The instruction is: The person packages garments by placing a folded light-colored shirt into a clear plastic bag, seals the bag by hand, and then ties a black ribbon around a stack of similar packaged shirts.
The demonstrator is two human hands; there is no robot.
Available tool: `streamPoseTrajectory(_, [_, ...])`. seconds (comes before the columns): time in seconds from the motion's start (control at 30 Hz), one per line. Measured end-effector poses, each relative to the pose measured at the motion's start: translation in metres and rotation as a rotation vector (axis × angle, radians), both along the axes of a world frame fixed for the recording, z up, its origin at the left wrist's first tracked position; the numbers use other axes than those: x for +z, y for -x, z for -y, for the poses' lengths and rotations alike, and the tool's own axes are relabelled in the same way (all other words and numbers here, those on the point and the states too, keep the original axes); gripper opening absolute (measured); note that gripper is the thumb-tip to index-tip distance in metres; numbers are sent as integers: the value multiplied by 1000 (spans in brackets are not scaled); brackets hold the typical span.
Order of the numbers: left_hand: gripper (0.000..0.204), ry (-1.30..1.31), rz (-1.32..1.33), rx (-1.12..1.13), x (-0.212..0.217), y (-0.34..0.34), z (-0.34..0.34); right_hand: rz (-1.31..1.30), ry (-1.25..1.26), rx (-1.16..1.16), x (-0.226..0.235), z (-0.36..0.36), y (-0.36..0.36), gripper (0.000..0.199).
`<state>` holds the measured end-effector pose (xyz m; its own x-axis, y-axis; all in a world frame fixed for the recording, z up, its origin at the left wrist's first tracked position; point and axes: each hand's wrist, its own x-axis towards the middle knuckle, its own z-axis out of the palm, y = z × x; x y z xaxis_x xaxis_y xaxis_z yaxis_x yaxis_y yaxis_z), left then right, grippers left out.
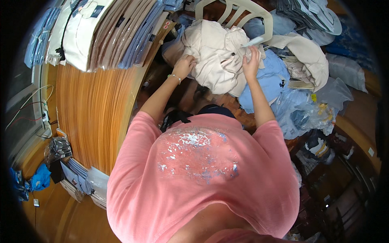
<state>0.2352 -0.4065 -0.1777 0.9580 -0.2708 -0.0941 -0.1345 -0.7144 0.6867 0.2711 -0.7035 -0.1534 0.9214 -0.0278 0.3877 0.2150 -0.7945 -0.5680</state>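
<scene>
A heap of cream shirts (216, 56) lies in front of me, on the seat of a white plastic chair (243, 10). My left hand (184, 67), with a thin bracelet at the wrist, is closed on the heap's left edge. My right hand (251, 60) pinches a fold of the cream cloth near the top right of the heap, beside a small white tag (253, 41). Light blue shirts (267, 83) lie under and to the right of the cream ones. My pink top (202, 174) fills the lower middle of the view.
A wooden table (95, 117) stands at my left, with rows of bagged folded shirts (101, 32) on its far end. More bagged shirts (81, 178) lie below it. Clear plastic bags (312, 109) and loose clothes are piled at the right, with stacked grey garments (312, 16) behind.
</scene>
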Motion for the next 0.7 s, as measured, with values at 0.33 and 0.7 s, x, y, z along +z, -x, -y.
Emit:
streamPoseTrajectory(0.33, [24,9,65,21,-14,-22,11,-298,178,172,-49,38,6,16])
streamPoseTrajectory(0.7, [23,128,386,142,183,-161,23,-166,-795,-225,158,170,-64,12])
